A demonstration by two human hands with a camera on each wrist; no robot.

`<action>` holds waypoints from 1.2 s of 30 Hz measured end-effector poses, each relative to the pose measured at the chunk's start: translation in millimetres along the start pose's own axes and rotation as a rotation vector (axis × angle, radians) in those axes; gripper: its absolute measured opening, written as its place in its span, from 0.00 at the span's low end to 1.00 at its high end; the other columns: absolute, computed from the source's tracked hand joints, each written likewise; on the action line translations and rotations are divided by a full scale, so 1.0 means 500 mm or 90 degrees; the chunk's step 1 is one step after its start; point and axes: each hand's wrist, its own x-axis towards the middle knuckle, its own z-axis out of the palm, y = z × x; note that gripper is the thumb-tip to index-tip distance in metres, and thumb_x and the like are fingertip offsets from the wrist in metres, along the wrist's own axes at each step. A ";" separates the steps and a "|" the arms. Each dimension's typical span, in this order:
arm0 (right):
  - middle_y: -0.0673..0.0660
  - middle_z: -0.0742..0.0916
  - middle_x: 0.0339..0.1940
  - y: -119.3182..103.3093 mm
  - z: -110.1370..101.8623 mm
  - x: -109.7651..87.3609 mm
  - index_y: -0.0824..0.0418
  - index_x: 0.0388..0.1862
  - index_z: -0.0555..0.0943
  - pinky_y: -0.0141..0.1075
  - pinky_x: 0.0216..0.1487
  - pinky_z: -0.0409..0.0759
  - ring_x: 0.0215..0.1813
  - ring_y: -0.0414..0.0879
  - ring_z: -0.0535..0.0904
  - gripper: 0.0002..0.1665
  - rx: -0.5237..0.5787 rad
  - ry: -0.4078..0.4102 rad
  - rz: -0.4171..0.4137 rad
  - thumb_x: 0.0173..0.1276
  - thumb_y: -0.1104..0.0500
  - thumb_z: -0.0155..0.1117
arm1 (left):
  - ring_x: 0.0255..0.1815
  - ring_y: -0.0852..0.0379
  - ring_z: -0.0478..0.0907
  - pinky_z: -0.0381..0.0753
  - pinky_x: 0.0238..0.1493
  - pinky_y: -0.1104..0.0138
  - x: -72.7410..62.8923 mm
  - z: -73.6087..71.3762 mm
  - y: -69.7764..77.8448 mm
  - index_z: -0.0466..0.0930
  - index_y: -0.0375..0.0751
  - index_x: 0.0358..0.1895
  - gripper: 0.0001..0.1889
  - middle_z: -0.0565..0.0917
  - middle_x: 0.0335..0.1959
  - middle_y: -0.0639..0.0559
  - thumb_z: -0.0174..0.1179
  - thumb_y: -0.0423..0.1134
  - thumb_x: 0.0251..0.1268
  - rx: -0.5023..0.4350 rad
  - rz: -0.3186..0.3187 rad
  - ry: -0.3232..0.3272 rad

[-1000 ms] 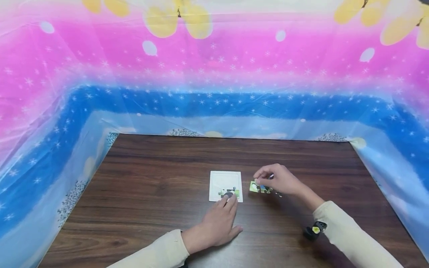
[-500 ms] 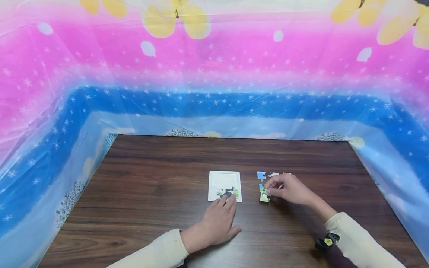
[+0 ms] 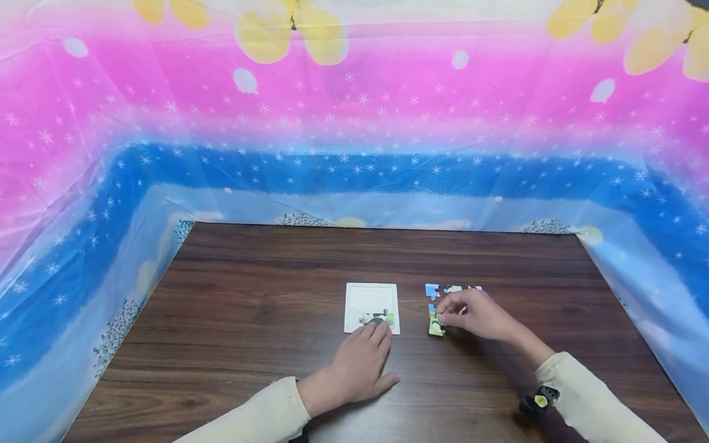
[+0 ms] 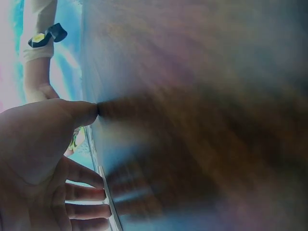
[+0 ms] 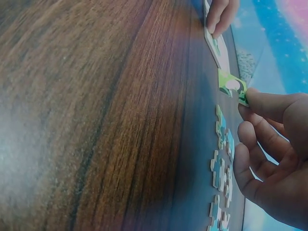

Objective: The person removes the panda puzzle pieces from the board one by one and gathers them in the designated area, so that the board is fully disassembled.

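In the head view my left hand (image 3: 357,369) lies flat with extended fingers, its fingertips on the near edge of a square white puzzle tray (image 3: 360,298). Green, black and white puzzle pieces (image 3: 383,317) sit in the tray's near right part, partly covered by those fingers. To the right of the tray, my right hand (image 3: 480,315) pinches a green puzzle piece (image 5: 232,84) with a white and black print between thumb and forefinger. The right wrist view shows this piece raised above the table. My left palm (image 4: 33,154) and fingers show in the left wrist view.
Loose puzzle pieces, among them a blue one (image 3: 432,290) and a white and black one (image 3: 452,288), lie beyond my right hand. Several more pieces (image 5: 219,168) stretch along the table (image 3: 249,295) under it. A patterned cloth (image 3: 354,172) encloses the table's back and sides.
My right hand has moved right, away from the tray, with the green puzzle piece, and then stayed nearly still. The loose pieces behind it have come into view. My left hand has hardly moved.
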 end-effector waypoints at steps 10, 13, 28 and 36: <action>0.41 0.87 0.31 -0.006 0.003 0.006 0.51 0.41 0.87 0.35 0.40 0.82 0.34 0.37 0.80 0.02 0.015 -0.013 0.000 0.72 0.57 0.69 | 0.67 0.51 0.72 0.71 0.68 0.61 0.001 -0.001 -0.003 0.74 0.37 0.71 0.42 0.76 0.70 0.46 0.49 0.71 0.70 0.028 0.008 0.004; 0.41 0.87 0.32 -0.004 0.002 0.004 0.51 0.40 0.88 0.34 0.39 0.81 0.34 0.36 0.80 0.02 0.015 -0.014 -0.001 0.72 0.58 0.70 | 0.67 0.52 0.72 0.73 0.63 0.62 0.000 -0.002 0.000 0.73 0.38 0.72 0.42 0.75 0.72 0.46 0.49 0.70 0.71 0.016 0.000 -0.007; 0.39 0.87 0.32 0.011 0.021 -0.007 0.47 0.38 0.89 0.32 0.32 0.78 0.31 0.33 0.78 0.06 -0.040 -0.042 0.012 0.69 0.59 0.72 | 0.68 0.53 0.70 0.72 0.62 0.64 -0.006 -0.004 0.012 0.67 0.38 0.76 0.39 0.65 0.79 0.45 0.45 0.65 0.76 -0.024 -0.017 -0.061; 0.39 0.87 0.31 0.000 0.015 -0.005 0.50 0.39 0.90 0.32 0.29 0.77 0.28 0.33 0.76 0.04 -0.061 -0.030 0.001 0.69 0.60 0.72 | 0.72 0.54 0.68 0.72 0.61 0.63 -0.003 -0.005 0.009 0.63 0.40 0.78 0.41 0.63 0.80 0.46 0.42 0.68 0.76 -0.026 -0.026 -0.102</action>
